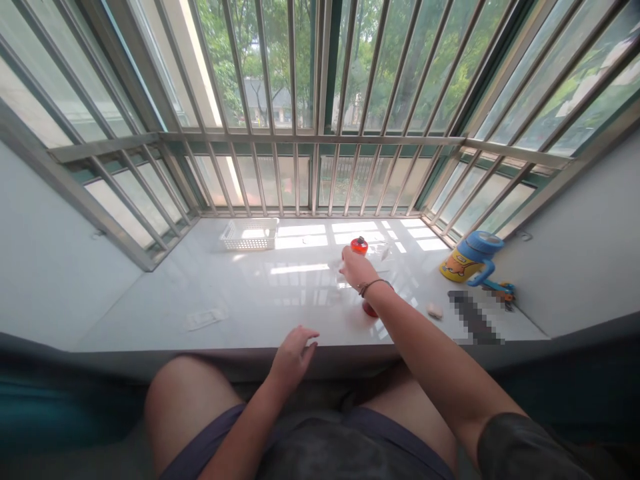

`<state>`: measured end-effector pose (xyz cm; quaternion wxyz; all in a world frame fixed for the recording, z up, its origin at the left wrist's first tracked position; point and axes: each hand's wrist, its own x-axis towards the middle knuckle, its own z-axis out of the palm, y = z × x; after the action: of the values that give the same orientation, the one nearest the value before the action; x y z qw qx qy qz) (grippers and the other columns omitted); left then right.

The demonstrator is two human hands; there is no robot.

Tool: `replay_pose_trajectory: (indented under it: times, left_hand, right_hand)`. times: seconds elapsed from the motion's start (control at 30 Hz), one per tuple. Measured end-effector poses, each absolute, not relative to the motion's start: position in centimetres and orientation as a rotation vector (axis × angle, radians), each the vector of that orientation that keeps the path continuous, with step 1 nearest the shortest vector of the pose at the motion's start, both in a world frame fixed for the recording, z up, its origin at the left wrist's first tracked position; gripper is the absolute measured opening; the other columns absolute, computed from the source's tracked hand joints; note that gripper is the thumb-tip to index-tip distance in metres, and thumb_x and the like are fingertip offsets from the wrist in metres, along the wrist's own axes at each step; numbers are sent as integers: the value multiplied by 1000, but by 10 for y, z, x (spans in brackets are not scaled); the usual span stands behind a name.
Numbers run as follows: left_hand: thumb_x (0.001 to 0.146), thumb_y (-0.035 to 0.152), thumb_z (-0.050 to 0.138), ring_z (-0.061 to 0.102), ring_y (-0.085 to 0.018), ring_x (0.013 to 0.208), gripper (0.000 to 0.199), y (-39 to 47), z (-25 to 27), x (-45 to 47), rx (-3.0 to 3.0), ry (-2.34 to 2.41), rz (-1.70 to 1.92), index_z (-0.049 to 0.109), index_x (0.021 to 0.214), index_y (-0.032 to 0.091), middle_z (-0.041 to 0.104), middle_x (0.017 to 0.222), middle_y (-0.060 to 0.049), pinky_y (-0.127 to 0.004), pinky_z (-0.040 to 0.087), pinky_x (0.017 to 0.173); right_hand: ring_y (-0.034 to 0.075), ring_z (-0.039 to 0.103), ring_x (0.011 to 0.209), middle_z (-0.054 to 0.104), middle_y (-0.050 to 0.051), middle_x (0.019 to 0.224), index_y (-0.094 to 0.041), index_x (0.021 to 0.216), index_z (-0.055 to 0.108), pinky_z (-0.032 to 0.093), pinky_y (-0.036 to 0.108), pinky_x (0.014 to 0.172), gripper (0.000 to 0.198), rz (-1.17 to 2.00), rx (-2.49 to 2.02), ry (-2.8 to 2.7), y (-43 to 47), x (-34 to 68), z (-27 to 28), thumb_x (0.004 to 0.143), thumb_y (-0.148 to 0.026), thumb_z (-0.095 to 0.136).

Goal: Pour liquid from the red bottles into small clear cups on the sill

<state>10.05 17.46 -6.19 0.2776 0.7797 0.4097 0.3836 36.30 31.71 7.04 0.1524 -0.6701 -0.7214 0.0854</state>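
Observation:
My right hand [359, 269] reaches out over the white ledge [250, 300], its fingers curled. Just beyond the knuckles is a small round red thing [359, 246] with a dark top. Whether the fingers touch it, or what they pinch, is hidden by the hand. A second red round thing [370, 309] shows partly from under my right wrist. Thin clear pieces [385, 253] lie to the right of the hand. My left hand [294, 353] hovers at the ledge's front edge, fingers loosely stretched and apart, with nothing in it.
A white plastic basket [250, 235] stands at the back left. A clear flat packet [206, 319] lies at the front left. On the right are a blue-and-yellow bottle [470, 257], keys [503, 293], a small beige thing [435, 311] and a blurred-out dark object [475, 318]. Metal bars [310, 140] border the back.

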Motion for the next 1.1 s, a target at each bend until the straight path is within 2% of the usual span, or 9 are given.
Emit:
replay_pose_trajectory:
  times: [0.1, 0.2, 0.37, 0.47, 0.6, 0.7, 0.9, 1.0, 1.1]
  left_hand:
    - [98, 22, 61, 75, -24, 95, 17, 151, -76, 94, 2042, 1037, 925, 75, 99, 33, 79, 96, -1, -51, 51, 119]
    - [92, 19, 67, 74, -23, 98, 16, 133, -96, 98, 1979, 999, 651, 77, 95, 30, 80, 97, -2, -47, 48, 120]
    - [88, 30, 75, 75, -22, 98, 12, 124, -132, 103, 1892, 938, 134, 81, 98, 26, 82, 98, -1, -32, 55, 95]
    - [89, 37, 73, 75, -24, 92, 17, 126, -152, 98, 1859, 979, -22, 81, 99, 26, 81, 94, -2, -33, 55, 87]
    - [86, 39, 72, 75, -35, 99, 24, 128, -175, 92, 1838, 1071, -230, 83, 99, 23, 81, 98, -9, -43, 55, 88]
    - [84, 40, 71, 75, -40, 103, 27, 128, -183, 91, 1833, 1085, -333, 84, 98, 20, 80, 99, -14, -49, 55, 90]
    - [87, 48, 65, 76, -41, 101, 36, 126, -190, 89, 1847, 1063, -432, 86, 98, 21, 81, 98, -15, -52, 55, 89]
    - [89, 57, 61, 76, -42, 96, 45, 125, -194, 88, 1829, 1063, -508, 85, 90, 20, 80, 91, -17, -54, 54, 87]
    - [84, 68, 62, 75, -43, 94, 51, 126, -195, 91, 1764, 1057, -575, 80, 74, 22, 75, 78, -14, -56, 53, 87]
  right_hand:
    - [24, 70, 82, 71, 12, 93, -15, 117, 55, 45, 33, 75, 29, 230, -2024, -2068, 330, 382, 64, 92, -6, 67]
    - [25, 71, 89, 73, 12, 99, -16, 119, 58, 47, 34, 79, 29, 232, -2086, -2104, 334, 398, 60, 92, -10, 68]
    - [36, 67, 115, 70, 17, 124, -18, 122, 63, 50, 39, 91, 45, 205, -2100, -2203, 320, 431, 71, 91, -46, 79]
    - [36, 68, 113, 70, 16, 128, -20, 130, 64, 51, 38, 89, 63, 265, -2112, -2299, 300, 452, 73, 83, -56, 83]
    - [30, 73, 99, 76, 11, 113, -21, 126, 68, 50, 32, 79, 62, 355, -2145, -2372, 283, 475, 63, 75, -49, 88]
    - [30, 73, 98, 77, 11, 109, -19, 126, 67, 50, 33, 78, 56, 300, -2217, -2325, 287, 496, 60, 79, -43, 84]
    - [37, 67, 114, 68, 21, 128, -14, 130, 65, 51, 44, 93, 51, 12, -2365, -2096, 310, 534, 64, 91, -44, 75]
    - [37, 62, 123, 67, 20, 130, -15, 128, 65, 49, 46, 104, 44, -182, -2210, -1972, 320, 527, 68, 99, -48, 64]
    - [32, 61, 126, 65, 18, 135, -16, 133, 61, 47, 41, 108, 38, -101, -2050, -1921, 335, 497, 70, 107, -42, 51]
